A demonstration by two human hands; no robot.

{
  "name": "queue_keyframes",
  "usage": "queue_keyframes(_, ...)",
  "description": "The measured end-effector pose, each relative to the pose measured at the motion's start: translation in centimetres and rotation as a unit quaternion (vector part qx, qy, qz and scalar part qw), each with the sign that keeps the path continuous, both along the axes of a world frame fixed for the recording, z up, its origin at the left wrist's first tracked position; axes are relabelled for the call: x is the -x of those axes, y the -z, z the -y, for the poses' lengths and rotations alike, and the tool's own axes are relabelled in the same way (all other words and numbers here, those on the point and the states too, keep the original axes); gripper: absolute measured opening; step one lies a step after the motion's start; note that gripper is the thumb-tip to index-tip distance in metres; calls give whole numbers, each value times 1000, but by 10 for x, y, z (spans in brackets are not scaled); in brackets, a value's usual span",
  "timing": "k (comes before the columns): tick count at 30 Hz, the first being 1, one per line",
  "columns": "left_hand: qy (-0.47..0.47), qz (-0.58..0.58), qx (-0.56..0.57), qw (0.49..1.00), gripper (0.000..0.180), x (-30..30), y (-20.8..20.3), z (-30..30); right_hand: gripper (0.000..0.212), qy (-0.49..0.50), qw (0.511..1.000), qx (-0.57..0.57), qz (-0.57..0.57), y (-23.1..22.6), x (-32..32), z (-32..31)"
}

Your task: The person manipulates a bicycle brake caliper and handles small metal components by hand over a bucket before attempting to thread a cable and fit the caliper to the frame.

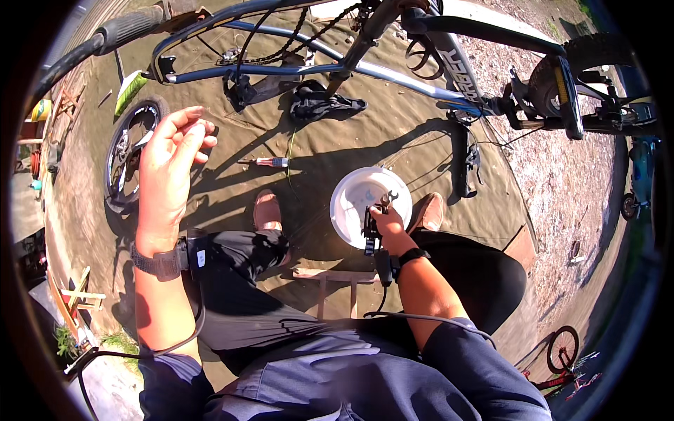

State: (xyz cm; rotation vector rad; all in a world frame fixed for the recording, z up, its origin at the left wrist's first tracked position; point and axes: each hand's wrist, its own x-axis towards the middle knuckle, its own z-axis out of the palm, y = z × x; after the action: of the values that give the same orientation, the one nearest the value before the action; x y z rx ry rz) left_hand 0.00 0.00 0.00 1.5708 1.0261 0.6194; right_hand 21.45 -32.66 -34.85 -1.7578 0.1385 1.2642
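Note:
My left hand [172, 158] is raised at the left, its fingers curled in toward the thumb; whatever they pinch, if anything, is too small to see. Over a white bucket [344, 223], my right hand [388, 223] grips a metal wrench [388, 198], whose open jaw sticks out past the fingers. A black blocky part [371, 228] lies against that hand; I cannot tell whether it is held. Ahead of me is an upside-down bicycle frame [393, 81], with its black saddle [323, 104] down at the ground cloth. Beyond my left hand lies a detached wheel [112, 175].
A screwdriver [272, 162] with a red and pale handle rests on the brown cloth [232, 133]. A green brush [130, 92] is near the wheel. Between my legs stands a wooden stool [337, 275]. Cables run along both my arms. A red-rimmed bicycle wheel [562, 349] shows at lower right.

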Motion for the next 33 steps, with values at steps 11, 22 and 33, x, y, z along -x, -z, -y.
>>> queue_keyframes(11,-42,-93,25,994,33,6,31,-10,57,-106,990,36,89,93,-5,-11)
queue_keyframes(22,-63,-105,13,992,36,-3,34,-11,54,-225,969,12,100,17,-21,-47)
queue_keyframes(33,8,-203,-113,973,75,-45,68,-55,61,-326,910,13,257,-24,-76,-92)
